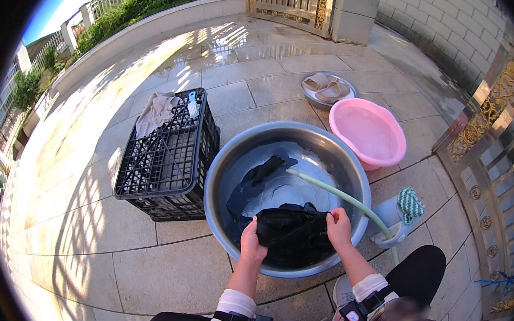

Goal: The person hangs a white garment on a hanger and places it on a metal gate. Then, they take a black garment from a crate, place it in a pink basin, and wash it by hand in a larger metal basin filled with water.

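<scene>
Between my left hand [252, 242] and my right hand [339, 228] a wet black garment [293, 230] is stretched, each hand gripping one side of it. The cloth hangs into the near part of a large round metal basin [220, 226]. Water lies in the basin, and more dark cloth [262, 171] rests in it towards the far left. A pale green hose [339, 192] comes over the basin's right rim, its end over the middle. What kind of garment the black cloth is, I cannot tell.
A black plastic crate [158, 168] at left bears a beige cloth [158, 111] and a brush [193, 106]. A pink basin [402, 142] of cloudy water and a metal basin with sandals [333, 90] stand at the back right. A grey bucket [381, 218] holds a green-white cloth [410, 205]. A metal gate [480, 179] is at right.
</scene>
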{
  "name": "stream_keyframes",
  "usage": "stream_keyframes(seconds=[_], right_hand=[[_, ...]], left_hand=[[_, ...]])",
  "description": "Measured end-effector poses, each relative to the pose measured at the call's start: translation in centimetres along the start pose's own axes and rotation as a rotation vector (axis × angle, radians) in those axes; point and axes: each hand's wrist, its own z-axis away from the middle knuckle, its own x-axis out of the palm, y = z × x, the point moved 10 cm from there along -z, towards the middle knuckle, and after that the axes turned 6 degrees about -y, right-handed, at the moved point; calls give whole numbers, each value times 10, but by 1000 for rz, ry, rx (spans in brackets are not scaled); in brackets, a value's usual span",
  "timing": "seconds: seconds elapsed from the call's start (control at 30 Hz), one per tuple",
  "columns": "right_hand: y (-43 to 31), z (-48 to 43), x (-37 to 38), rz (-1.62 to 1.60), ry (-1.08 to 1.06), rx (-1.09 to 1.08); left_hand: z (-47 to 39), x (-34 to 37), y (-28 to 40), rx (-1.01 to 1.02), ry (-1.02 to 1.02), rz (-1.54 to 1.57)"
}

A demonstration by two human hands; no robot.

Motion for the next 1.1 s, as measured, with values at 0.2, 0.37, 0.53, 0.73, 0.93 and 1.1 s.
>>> stream_keyframes(seconds=[0.2, 0.37, 0.53, 0.73, 0.93, 1.1], right_hand=[[-62, 42, 63, -324, -503, -288], [1, 53, 104, 308, -736, -245], [23, 44, 131, 260, -835, -532], [7, 34, 128, 462, -835, -497], [-22, 39, 120, 527, -825, -506], [-29, 41, 117, 555, -819, -511]], left_hand=[[9, 35, -26, -30, -83, -162], [25, 77, -43, 47, -244, -414], [42, 103, -66, -5, -376, -508], [47, 120, -78, -141, -530, -533], [44, 129, -77, -129, -609, -639], [37, 132, -69, -186, -656, -689]])
